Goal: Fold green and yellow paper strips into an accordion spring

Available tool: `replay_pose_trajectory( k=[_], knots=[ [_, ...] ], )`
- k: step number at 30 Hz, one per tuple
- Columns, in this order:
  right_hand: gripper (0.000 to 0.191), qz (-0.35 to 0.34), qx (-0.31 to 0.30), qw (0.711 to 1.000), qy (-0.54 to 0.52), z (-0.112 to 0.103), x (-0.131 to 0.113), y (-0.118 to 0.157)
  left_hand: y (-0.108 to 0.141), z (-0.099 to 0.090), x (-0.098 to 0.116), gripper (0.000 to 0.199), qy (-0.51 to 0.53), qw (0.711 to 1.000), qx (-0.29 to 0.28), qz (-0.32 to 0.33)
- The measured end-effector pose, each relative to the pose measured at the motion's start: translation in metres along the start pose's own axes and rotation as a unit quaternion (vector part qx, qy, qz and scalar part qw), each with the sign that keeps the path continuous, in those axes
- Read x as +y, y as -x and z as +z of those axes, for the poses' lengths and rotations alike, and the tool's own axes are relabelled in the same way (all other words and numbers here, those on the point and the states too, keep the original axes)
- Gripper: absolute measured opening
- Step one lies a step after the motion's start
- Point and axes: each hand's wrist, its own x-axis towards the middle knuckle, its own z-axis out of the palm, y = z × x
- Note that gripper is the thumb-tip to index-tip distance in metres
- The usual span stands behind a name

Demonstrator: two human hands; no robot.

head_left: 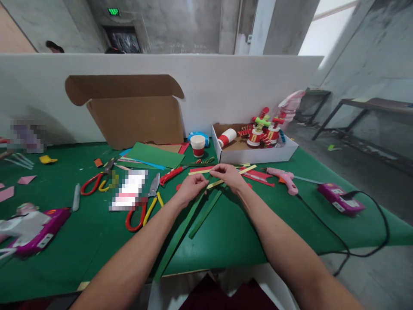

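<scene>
My left hand point(192, 188) and my right hand point(227, 175) are close together over the middle of the table, both with fingers pinched. Between them are a long green paper strip point(180, 234) and a yellow paper strip point(215, 184), crossing at the fingertips. The green strip hangs from my left fingers toward the table's front edge. Another green length point(205, 215) slants down below my right hand. Exactly how the strips join is hidden by the fingers. Left of my left hand lie scissors point(154, 189) with red and yellow handles and a red-handled cutter point(172, 174).
A white box point(258, 155) behind my hands holds decorated paper-cup figures. Beside it stands a red-and-white paper cup point(198, 145). A pink glue gun point(285, 178) and corded purple box point(340, 199) lie right. Green paper sheets point(155, 154), more scissors point(97, 181) and an open cardboard box point(135, 120) are left.
</scene>
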Motion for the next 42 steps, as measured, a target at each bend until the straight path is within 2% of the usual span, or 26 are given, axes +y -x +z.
replay_pose_trajectory(
  k=[5,9,16,22,34,38,42],
  knots=[
    [0.013,-0.027,-0.011,0.996,0.08,-0.01,-0.001,-0.003,-0.001,0.0,-0.003,0.021,-0.002,1.0,-0.006,0.017],
    [0.011,-0.032,-0.043,0.989,0.141,-0.018,-0.005,-0.003,-0.003,-0.001,-0.006,0.021,-0.009,1.0,-0.013,0.019],
    [0.025,0.022,-0.098,0.993,0.06,-0.021,-0.008,0.0,-0.004,-0.002,-0.008,0.023,-0.025,0.999,-0.019,0.03],
    [0.027,0.04,-0.139,0.989,0.021,-0.019,-0.006,0.001,-0.004,-0.003,-0.008,0.023,-0.036,0.999,-0.024,0.029],
    [0.036,0.056,-0.14,0.986,-0.069,-0.017,-0.009,0.004,-0.003,-0.002,-0.006,0.023,-0.04,0.998,-0.036,0.029],
    [0.039,0.056,-0.101,0.986,-0.118,-0.021,-0.014,0.003,-0.002,-0.002,-0.006,0.023,-0.04,0.999,-0.032,0.02],
    [0.041,0.057,-0.063,0.989,-0.118,-0.022,-0.014,0.0,-0.002,-0.002,-0.004,0.027,-0.018,1.0,-0.013,0.012]
  ],
)
